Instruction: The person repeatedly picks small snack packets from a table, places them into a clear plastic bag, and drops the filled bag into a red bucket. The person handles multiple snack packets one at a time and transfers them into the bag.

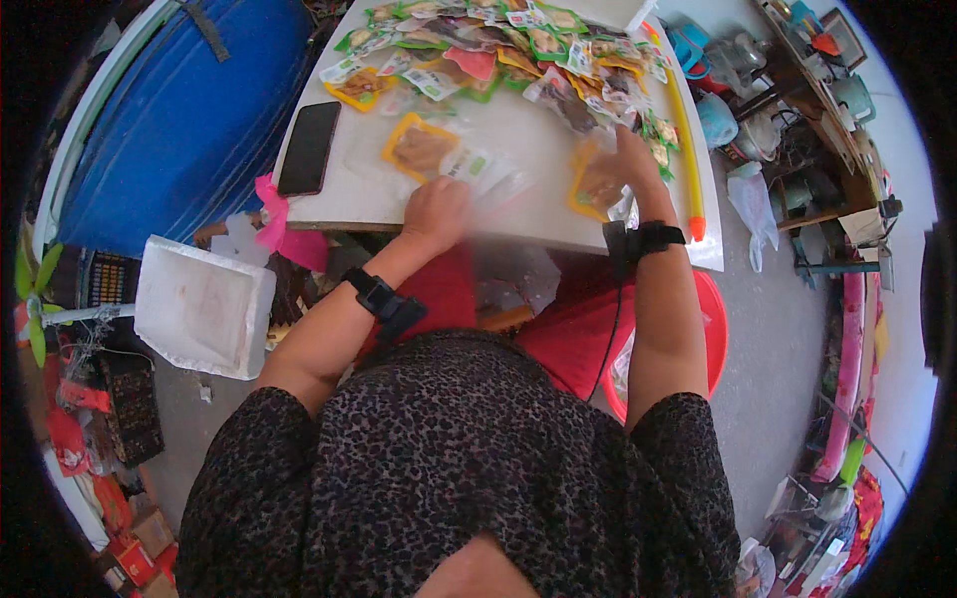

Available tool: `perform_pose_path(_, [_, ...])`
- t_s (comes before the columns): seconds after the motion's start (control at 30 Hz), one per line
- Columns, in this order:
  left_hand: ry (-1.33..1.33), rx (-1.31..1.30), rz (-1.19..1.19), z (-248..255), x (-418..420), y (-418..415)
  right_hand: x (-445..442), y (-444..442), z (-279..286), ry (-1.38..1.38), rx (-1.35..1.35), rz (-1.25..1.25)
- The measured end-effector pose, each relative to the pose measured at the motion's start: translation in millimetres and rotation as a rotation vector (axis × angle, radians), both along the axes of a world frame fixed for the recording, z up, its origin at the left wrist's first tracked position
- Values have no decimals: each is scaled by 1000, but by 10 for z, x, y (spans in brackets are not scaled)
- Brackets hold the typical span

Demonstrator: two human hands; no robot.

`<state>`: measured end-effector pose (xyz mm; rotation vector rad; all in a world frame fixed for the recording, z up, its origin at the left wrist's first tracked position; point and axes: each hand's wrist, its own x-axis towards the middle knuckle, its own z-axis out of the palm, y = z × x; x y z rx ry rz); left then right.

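My left hand [439,212] is curled at the front of the white tabletop [523,153], its fingers closed on a blurred clear plastic bag [497,179]. Just beyond those fingers lies a yellow-edged food packet [420,146] with brown contents; whether it is inside the clear bag cannot be told. Farther right, my right hand [637,161] grips another yellow-edged packet [591,179], smeared by motion. A heap of sealed food packets [516,45], edged in green, yellow and red, spreads over the far part of the table.
A black smartphone [310,148] lies at the table's left edge. Along the right edge runs a yellow tube [686,142] with an orange end. A white foam box [205,306] stands at lower left, a red basin [714,329] below the table at right. Cluttered shelves [815,97] line the right wall.
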<state>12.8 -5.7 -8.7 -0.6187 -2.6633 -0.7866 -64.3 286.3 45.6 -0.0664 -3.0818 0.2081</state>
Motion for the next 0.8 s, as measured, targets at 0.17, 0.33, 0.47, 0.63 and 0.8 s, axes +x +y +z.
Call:
perform_pose_path(0.17, [182,117,-3,-12,-7,28,50,-107,144,-117,99,3])
perform_pose_path(0.33, [218,152,-29,-12,-13,30,-54,-7,-116,-84,17,61])
perform_pose_path(0.47, [-30,-13,7,12,2,-2,-100,-91,-81,-84,-199,22])
perform_pose_path(0.63, [-47,-1,14,49,5,12,267,-312,515,185,-550,228])
perform_pose_path(0.8, [-48,-13,35,18,-7,-5,633,-802,366,669,-566,530])
